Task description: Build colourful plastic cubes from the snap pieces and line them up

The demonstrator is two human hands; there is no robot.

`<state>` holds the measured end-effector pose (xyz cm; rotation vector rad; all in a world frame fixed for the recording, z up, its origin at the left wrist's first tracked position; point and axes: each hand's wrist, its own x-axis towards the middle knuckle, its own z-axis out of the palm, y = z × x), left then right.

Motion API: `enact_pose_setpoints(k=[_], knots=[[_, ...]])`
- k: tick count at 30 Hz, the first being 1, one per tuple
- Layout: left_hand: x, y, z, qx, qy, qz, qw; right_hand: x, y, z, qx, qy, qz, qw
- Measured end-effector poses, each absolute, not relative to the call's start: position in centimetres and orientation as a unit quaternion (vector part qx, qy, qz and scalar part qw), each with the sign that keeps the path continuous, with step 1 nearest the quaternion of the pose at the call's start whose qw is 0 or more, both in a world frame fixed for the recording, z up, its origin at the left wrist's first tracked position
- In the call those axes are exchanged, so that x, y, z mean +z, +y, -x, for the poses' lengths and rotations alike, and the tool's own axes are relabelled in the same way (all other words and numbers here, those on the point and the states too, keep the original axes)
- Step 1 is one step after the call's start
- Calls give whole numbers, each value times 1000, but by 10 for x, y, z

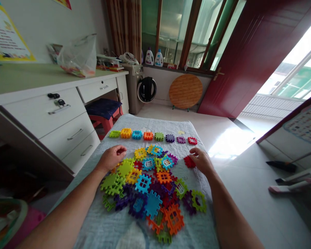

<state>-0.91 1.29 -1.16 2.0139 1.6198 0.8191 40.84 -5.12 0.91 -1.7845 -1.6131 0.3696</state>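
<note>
My right hand (201,160) is at the right side of the cloth-covered table, fingers bent round the edge of a red interlocking building block (189,161). My left hand (112,157) hovers at the left with its fingers curled in, and no block shows in it. Between my hands lies a loose heap of notched plastic blocks, among them a blue tile (153,204), a lime green tile (125,168), an orange window piece (174,218) and a yellow window piece (140,153). Beyond the heap runs a row of block pieces, from a lime one (114,134) to a red one (192,140).
A white desk (44,124) with drawers stands to the left, a plastic bag (80,57) on it. Behind are a stool (105,109), a washing machine (134,90) and a round wooden tabletop (186,90). A dark red door (238,58) is at the right.
</note>
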Motion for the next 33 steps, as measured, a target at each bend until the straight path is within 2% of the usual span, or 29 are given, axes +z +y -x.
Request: enact_pose_setpoints(k=[3, 11, 19, 33], knots=[[-11, 12, 9, 293, 585, -725, 215, 12, -55, -413, 92, -677, 679, 268], [-11, 13, 9, 299, 579, -728, 213, 23, -67, -423, 159, -754, 621, 141], [-13, 13, 10, 298, 578, -729, 210, 25, -66, -417, 159, -761, 611, 149], [-13, 13, 11, 294, 578, -731, 212, 26, -65, -411, 158, -755, 631, 88]])
